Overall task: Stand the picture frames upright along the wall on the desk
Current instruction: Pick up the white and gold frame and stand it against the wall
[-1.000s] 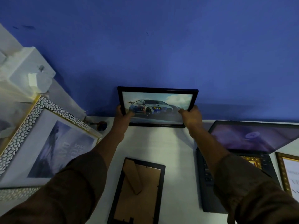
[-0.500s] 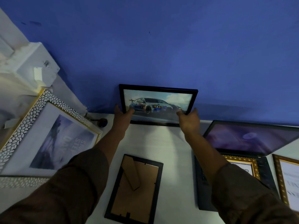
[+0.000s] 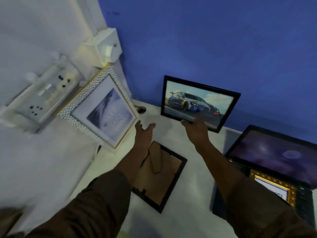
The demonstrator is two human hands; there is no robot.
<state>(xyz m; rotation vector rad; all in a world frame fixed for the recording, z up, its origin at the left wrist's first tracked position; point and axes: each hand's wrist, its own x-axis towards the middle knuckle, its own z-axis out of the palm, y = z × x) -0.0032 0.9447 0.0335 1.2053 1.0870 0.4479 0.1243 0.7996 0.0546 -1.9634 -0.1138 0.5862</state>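
Note:
A black frame with a race-car picture (image 3: 199,102) stands upright against the blue wall at the back of the white desk (image 3: 185,220). My left hand (image 3: 144,133) hovers open to its lower left, apart from it. My right hand (image 3: 195,129) is open, its fingertips at the frame's lower edge. A second black frame (image 3: 159,176) lies face down between my forearms, cardboard back and stand showing. A white pebbled frame (image 3: 103,114) leans at the left wall. A gold frame (image 3: 272,188) lies on the laptop's keyboard.
An open laptop (image 3: 274,152) sits at the right, its screen close beside the car frame. White socket and switch boxes (image 3: 41,98) stick out from the left wall above the pebbled frame. A small dark knob (image 3: 141,109) sits at the desk's back corner.
Both hands held the car frame's sides a second ago. My left hand has come off it and drawn back. My view has swung left and tilted.

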